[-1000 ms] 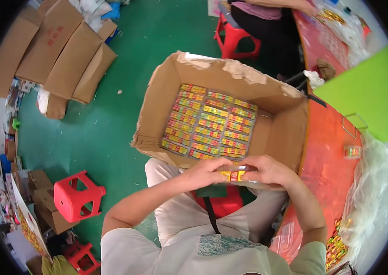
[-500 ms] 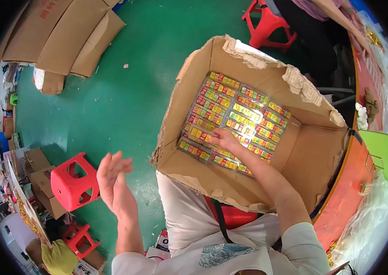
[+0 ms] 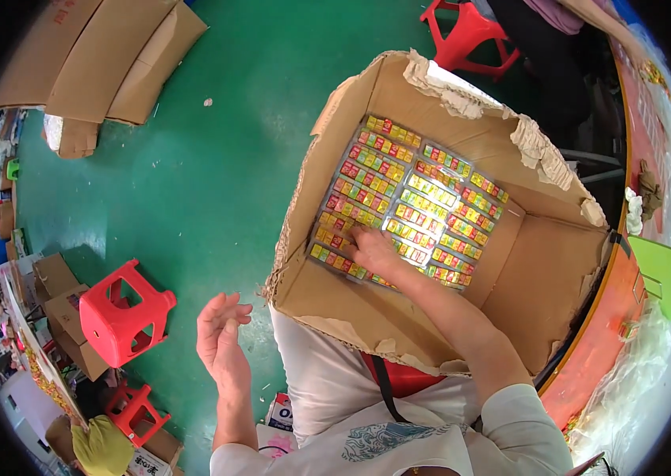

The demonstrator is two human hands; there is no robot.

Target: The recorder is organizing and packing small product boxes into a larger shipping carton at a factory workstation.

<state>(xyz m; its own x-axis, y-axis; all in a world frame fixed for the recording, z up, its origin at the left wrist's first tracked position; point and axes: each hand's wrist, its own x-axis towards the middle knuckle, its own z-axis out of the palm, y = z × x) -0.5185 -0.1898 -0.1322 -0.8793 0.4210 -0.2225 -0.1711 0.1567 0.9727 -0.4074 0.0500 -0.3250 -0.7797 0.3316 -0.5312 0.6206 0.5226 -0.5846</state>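
Hands: right hand (image 3: 373,250) reaches down into a large cardboard box (image 3: 351,297), palm down, fingers spread flat on the layer of packets at the bottom; it presses on them and grips nothing. Left hand (image 3: 220,341) is raised outside the box, over the floor, open with fingers loosely curled, holding nothing and touching nothing. The two hands are well apart.

Packets (image 3: 423,206): small flat packs in yellow, red and green, laid in tight rows under clear wrap, covering the left part of the box bottom. The right hand lies on the near left corner of this layer.

Cardboard box: brown, open at the top, flaps torn and ragged along the far rim; the right part of its bottom is bare cardboard. It stands just in front of the person's lap, its near wall against a white garment.

Floor (image 3: 216,159): green, glossy.

Red plastic stool (image 3: 123,311): on the floor left of the left hand; a second red stool (image 3: 470,36) stands beyond the box.

Flattened cartons (image 3: 90,55): brown, lying on the floor at upper left.

Surface (image 3: 605,333): orange-edged, curving along the right side, beside the box.

Another person (image 3: 581,24): partly seen at upper right, by the far stool.
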